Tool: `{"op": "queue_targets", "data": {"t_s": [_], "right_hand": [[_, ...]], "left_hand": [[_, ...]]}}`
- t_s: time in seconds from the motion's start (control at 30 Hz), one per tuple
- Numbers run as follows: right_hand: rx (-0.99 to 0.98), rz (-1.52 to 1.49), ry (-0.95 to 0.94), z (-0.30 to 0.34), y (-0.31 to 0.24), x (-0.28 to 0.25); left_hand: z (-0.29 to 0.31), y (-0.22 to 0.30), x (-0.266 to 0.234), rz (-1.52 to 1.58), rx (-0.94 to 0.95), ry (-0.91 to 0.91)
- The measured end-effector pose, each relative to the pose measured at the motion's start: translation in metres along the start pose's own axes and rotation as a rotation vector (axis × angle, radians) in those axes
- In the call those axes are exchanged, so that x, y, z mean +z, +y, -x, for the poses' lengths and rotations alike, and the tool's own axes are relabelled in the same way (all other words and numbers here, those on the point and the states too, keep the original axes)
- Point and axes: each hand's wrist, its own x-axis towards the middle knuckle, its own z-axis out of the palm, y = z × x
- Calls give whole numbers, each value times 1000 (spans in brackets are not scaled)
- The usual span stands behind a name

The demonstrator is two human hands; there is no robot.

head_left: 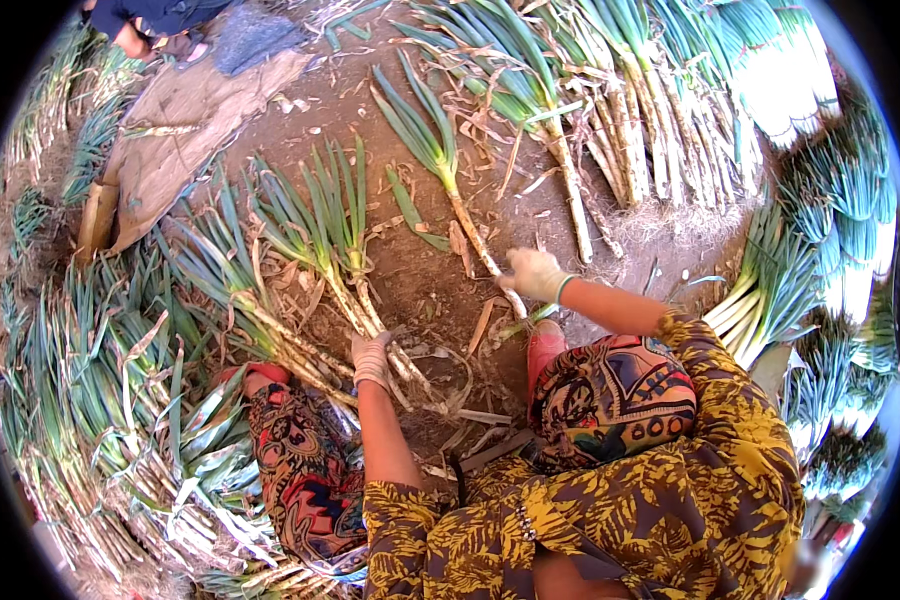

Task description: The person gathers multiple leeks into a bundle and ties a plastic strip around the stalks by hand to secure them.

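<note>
My left hand [372, 358], in a pale glove, is closed around the white stalks of a few large green onions [340, 290]. Their leaves point away from me and their root ends toward me. To the right, my right hand [535, 275], also gloved, has its fingers at the lower stalk of a single large green onion [473, 228] lying on the soil. The fingers look bent around that stalk, though its contact side is partly hidden. Beside my left hand, more green onions [270, 325] lie with dry outer leaves on them.
A big heap of green onions [90, 400] spreads along the left. Untrimmed ones [635, 130] lie at the far right, near tied bundles [855, 190]. A brown sheet [185, 135] covers ground at the far left, close to another person [150, 25]. Peeled onions [760, 290] lie right of me.
</note>
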Motion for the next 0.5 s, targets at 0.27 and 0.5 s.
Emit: {"op": "queue_targets", "data": {"t_s": [0.27, 0.5], "right_hand": [[110, -956, 70, -1, -4, 3], [-509, -840, -190, 89, -126, -130]], "left_hand": [[73, -13, -42, 726, 482, -563], [88, -34, -18, 1176, 216, -400]]}}
